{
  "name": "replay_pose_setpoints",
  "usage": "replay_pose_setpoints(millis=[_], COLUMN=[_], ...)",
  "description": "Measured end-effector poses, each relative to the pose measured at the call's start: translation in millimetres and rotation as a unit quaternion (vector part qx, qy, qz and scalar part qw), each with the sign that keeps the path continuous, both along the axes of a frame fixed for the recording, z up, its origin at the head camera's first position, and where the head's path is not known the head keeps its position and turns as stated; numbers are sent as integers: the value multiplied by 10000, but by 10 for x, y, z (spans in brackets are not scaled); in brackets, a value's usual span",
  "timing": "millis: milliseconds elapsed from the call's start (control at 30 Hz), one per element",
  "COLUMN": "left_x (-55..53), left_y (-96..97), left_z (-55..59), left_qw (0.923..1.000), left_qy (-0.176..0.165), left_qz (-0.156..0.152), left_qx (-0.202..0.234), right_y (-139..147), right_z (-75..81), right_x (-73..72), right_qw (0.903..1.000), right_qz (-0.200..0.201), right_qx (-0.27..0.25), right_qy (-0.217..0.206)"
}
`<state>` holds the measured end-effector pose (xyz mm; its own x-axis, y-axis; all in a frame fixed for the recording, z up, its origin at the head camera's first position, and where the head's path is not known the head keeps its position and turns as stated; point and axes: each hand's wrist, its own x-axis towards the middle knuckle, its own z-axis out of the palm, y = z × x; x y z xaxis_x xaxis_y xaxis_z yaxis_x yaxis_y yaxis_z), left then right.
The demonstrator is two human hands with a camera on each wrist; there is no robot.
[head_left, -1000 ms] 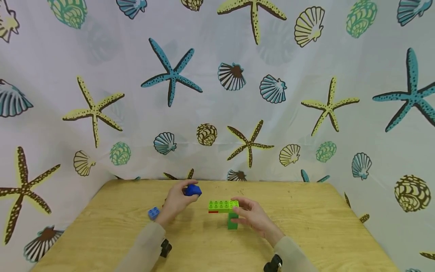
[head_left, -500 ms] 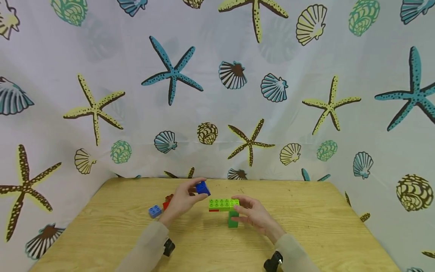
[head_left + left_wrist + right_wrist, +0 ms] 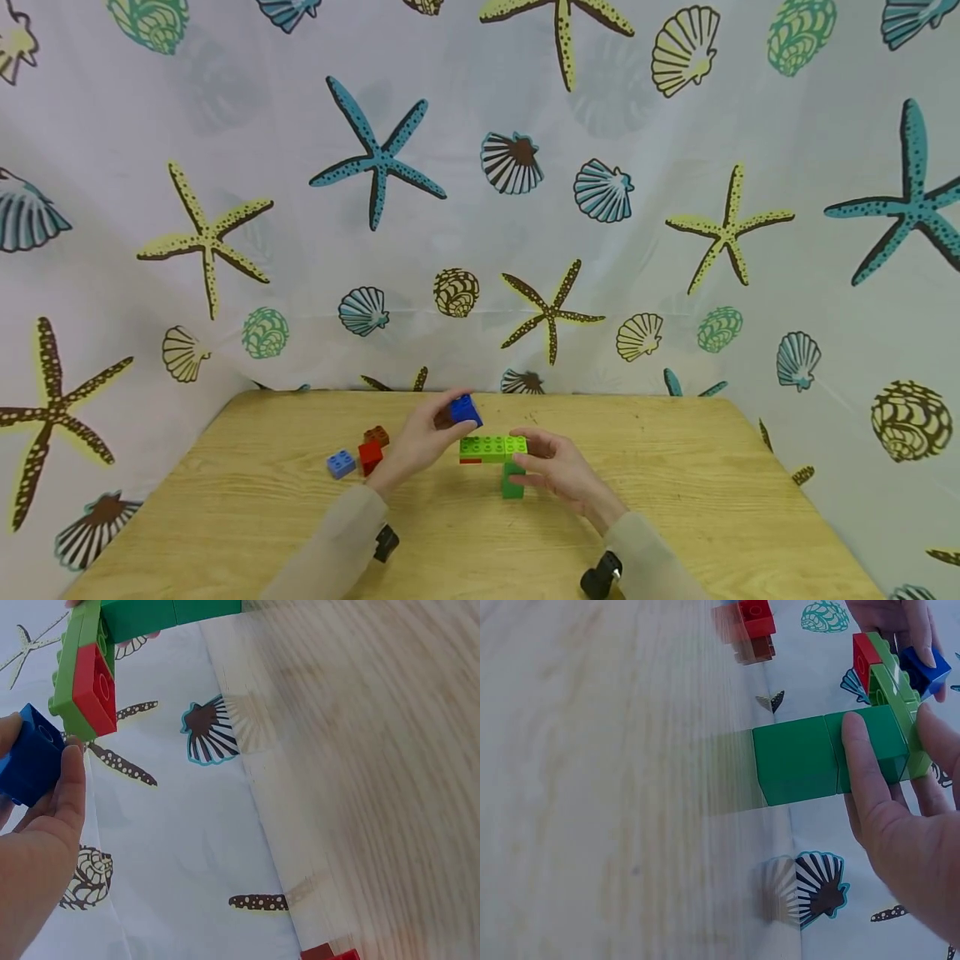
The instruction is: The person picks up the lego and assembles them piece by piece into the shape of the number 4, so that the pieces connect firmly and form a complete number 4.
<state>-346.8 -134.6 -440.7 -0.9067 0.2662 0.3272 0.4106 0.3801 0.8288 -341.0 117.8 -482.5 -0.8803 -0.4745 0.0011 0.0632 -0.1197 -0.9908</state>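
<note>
A dark blue toy building brick (image 3: 466,411) is pinched between the thumb and fingers of my left hand (image 3: 422,433), just above the left end of a lime green row of bricks (image 3: 482,448). In the left wrist view the blue brick (image 3: 31,756) tilts close beside that row's end. The row lies across two stacked green bricks (image 3: 513,481), forming an arm that juts left. Under its free end sits a red brick (image 3: 95,688). My right hand (image 3: 564,475) grips the upright stack and lime top from the right; in the right wrist view a finger lies along the green bricks (image 3: 817,757).
Left of my left forearm, a light blue brick (image 3: 341,464), a red brick (image 3: 371,457) and a brown brick (image 3: 377,435) lie on the wooden table (image 3: 247,500). A patterned curtain (image 3: 450,350) hangs behind the table's far edge.
My left hand has carried the dark blue brick rightward to the lime row's left end, turning it on the way. The red and brown bricks have come into view. My right hand stays put.
</note>
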Motion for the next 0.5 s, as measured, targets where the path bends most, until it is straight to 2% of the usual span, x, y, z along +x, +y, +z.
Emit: replay_pose_setpoints(millis=[233,500], left_x=[24,14], left_y=[121,230], left_z=[36,30], left_qw=[9997,9991], left_qy=[-217,-150], left_qz=[-109,-371], left_qx=[46,125], right_y=[-9,-9], right_z=[3,8], right_x=[9,19], right_qw=[9999,9999], right_qz=[-74,-48], right_qx=[13,-29], right_qy=[-72,-87])
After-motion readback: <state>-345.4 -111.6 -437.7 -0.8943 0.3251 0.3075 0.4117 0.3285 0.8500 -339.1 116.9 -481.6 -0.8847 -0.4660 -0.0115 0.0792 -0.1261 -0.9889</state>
